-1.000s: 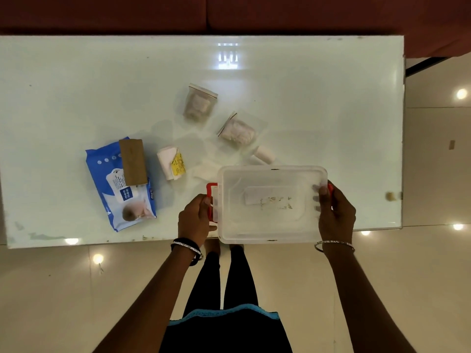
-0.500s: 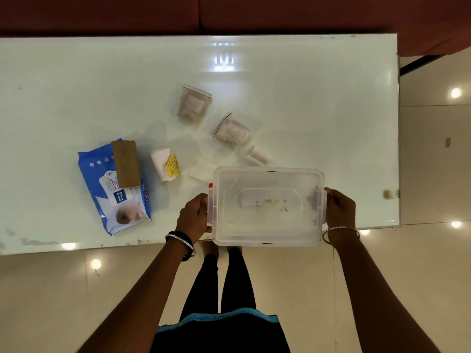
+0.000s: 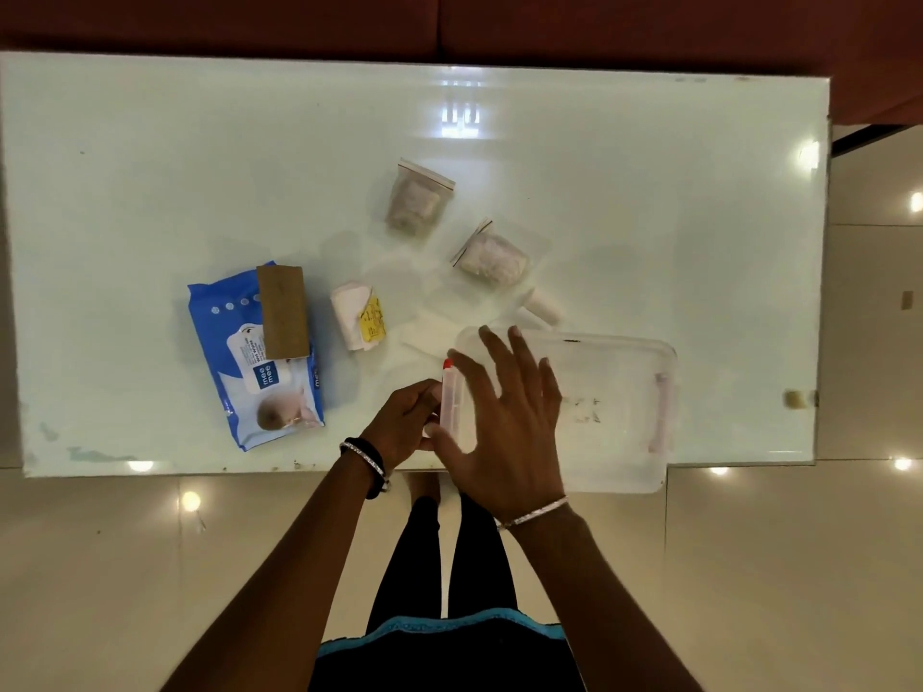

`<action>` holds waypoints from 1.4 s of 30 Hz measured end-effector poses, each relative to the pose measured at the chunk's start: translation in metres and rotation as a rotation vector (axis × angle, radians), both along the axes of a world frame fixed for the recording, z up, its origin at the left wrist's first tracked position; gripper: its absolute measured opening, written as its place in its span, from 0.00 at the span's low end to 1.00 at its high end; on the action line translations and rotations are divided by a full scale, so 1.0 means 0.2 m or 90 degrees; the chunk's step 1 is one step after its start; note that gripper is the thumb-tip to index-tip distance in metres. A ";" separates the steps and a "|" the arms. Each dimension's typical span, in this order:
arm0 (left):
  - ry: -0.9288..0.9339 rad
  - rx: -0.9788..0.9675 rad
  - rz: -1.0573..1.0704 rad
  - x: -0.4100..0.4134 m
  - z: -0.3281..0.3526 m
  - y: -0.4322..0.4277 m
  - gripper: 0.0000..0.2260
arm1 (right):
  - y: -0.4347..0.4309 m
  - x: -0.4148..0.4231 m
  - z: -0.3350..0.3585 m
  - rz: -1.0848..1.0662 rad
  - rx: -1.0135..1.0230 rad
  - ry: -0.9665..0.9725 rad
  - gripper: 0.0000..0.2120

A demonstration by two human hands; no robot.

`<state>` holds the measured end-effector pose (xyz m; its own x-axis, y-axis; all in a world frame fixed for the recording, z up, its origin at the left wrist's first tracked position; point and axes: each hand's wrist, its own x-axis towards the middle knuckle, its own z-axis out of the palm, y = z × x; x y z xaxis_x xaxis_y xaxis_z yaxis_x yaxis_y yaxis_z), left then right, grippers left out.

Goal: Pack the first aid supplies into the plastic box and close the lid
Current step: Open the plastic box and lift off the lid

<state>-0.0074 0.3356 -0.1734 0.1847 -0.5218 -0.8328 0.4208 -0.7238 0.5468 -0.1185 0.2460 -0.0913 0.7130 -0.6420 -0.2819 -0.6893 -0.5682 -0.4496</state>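
On the pale glass table (image 3: pixel 150 167), we see the plastic box (image 3: pixel 614 417) at its near edge, lid still on, left hand (image 3: pixel 404 424) pinching the side latch (image 3: pixel 452 402), right hand (image 3: pixel 504 422) spread flat above; we judge unlatching underway, lifting next.

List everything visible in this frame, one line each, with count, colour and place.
plastic box: 1, clear, lid on, near table edge, right of centre
wet wipes pack: 1, blue and white, left on table
brown card: 1, brown, lying on the wipes pack
bandage roll: 1, white with yellow label, centre
zip bags: 2, clear with pale contents, the second nearer the box
small white roll: 1, white, just behind the box
gauze pads: white, count unclear, left of the box
table: 1, pale glossy top
left hand: at the box's left latch
right hand: spread over the lid's left end
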 end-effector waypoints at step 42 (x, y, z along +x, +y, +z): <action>-0.057 0.043 0.023 -0.07 0.05 -0.04 0.15 | -1.04 -0.80 0.83 -0.010 -0.058 0.115 0.10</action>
<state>-0.0211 0.3277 -0.1628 0.2775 -0.4574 -0.8448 0.3985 -0.7453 0.5345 -0.2785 0.0383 0.0743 0.6456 -0.6816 -0.3444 -0.7634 -0.5889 -0.2654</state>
